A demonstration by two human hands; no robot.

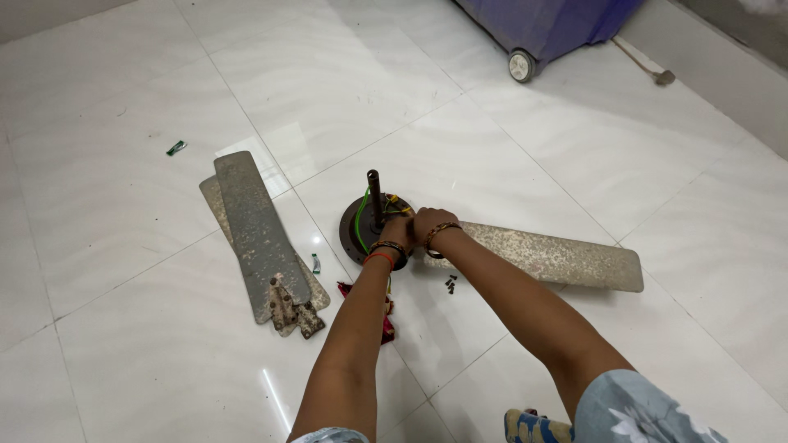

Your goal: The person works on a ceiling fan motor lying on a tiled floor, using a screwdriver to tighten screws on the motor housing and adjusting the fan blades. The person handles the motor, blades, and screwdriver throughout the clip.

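i see two blades [263, 238] off on floor, one blade [558, 256] still on motor [369, 230]; both hands [414, 228] grip its hub.

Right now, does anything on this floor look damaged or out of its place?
Yes. The ceiling fan motor sits on the tiled floor with only one blade attached. Two detached blades lie stacked beside it, their brackets rusty, and small screws lie loose.

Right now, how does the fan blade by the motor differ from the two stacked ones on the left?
The long speckled metal blade lies alone, reaching to the dark round fan motor beside both hands; the two stacked grey blades lie apart from the motor, overlapping, rusty brackets exposed. All are worn, flat on the white tiles.
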